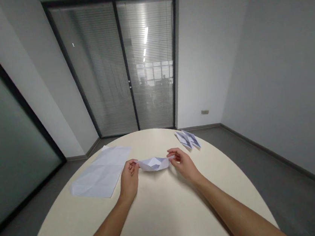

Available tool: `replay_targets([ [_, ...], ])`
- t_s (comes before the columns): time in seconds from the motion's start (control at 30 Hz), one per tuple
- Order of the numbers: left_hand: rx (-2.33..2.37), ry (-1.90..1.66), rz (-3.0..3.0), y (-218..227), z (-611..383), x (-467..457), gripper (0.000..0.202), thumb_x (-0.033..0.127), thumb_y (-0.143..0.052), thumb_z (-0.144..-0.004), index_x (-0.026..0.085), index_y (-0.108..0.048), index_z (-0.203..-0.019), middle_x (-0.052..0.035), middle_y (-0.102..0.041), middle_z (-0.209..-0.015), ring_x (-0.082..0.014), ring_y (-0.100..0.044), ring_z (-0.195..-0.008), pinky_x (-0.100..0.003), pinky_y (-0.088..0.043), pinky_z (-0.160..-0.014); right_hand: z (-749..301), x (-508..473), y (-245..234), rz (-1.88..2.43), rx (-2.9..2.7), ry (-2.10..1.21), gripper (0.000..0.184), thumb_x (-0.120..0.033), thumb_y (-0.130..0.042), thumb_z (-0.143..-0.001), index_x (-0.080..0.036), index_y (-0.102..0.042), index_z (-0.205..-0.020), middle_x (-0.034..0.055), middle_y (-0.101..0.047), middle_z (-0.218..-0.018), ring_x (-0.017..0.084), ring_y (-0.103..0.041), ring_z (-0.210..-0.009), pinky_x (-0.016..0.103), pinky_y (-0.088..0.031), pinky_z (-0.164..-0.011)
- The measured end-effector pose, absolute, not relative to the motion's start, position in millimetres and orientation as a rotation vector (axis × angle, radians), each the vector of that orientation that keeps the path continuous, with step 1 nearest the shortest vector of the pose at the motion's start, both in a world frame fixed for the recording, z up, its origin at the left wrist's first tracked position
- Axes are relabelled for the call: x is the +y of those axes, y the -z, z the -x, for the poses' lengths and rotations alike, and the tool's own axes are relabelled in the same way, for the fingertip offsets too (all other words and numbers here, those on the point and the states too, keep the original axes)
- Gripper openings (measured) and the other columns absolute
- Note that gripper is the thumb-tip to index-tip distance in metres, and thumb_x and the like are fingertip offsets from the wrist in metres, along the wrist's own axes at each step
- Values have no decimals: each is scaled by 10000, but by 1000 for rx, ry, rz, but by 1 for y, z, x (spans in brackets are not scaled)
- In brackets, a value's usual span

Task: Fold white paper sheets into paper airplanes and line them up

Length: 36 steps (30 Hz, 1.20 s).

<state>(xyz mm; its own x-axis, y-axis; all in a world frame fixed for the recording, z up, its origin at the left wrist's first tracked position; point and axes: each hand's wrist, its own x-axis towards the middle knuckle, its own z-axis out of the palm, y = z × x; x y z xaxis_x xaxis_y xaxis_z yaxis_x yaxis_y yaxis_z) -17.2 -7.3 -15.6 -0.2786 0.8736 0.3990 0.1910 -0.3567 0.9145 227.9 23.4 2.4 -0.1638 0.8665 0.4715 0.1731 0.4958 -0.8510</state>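
So that the folded paper (154,164) spans level between them, left hand (129,178) and right hand (183,164) each pinch one tip.

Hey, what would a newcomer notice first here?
A boat-like folded white paper is pinched at its ends by the left hand and right hand, mid-table. A creased white paper sheet lies to its left on the round cream table; two small folded papers lie far right.
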Motion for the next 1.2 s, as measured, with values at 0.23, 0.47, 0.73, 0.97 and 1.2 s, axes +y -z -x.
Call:
replay_targets([
  [0.23, 1335, -1690, -1394, 15, 18, -7, 277, 412, -606, -817, 192, -568, -981, -37, -664, -855, -203, -683, -813, -348, -546, -793, -236, 23, -4, 1001, -1764, -660, 443, -155, -510, -805, -198, -599, -1237, 77, -689, -1156, 186, -638, -951, 355, -492, -877],
  [0.47, 1368, -1591, -1499, 9, 13, -16, 200, 370, -593, -832, 189, -592, -916, -54, -697, -880, -216, -687, -835, -341, -538, -786, -234, 3, -18, 1174, -2216, -304, 581, -161, -563, -792, -164, -528, -1371, 118, -634, -1305, 260, -547, -1210, 471, -313, -1129],
  [0.73, 1315, -1530, -1621, 8, 8, -21, 120, 289, -570, -834, 192, -604, -895, -69, -710, -952, -222, -693, -919, -377, -534, -873, -217, -12, -28, 1194, -2348, -146, 685, -322, -679, -806, -179, -455, -1437, 128, -599, -1353, 267, -503, -1276, 510, -148, -1196],
  [0.97, 1516, -1473, -1894, 8, 11, -23, 205, 133, -482, -809, 205, -581, -974, -67, -689, -991, -238, -663, -995, -449, -523, -943, -218, -9, -28, 1183, -2259, -226, 337, -224, -670, -842, -208, -650, -1177, 59, -709, -1073, 214, -620, -1010, 341, -446, -914],
  [1.2, 1374, -1165, -2657, -5, -11, -47, 548, 12, -425, -787, 174, -503, -1306, -111, -539, -1425, -237, -456, -1358, -494, -340, -1178, -212, -13, -29, 1193, -2298, -226, 100, -188, -608, -895, -225, -682, -951, 25, -699, -947, 181, -618, -918, 276, -444, -792],
])
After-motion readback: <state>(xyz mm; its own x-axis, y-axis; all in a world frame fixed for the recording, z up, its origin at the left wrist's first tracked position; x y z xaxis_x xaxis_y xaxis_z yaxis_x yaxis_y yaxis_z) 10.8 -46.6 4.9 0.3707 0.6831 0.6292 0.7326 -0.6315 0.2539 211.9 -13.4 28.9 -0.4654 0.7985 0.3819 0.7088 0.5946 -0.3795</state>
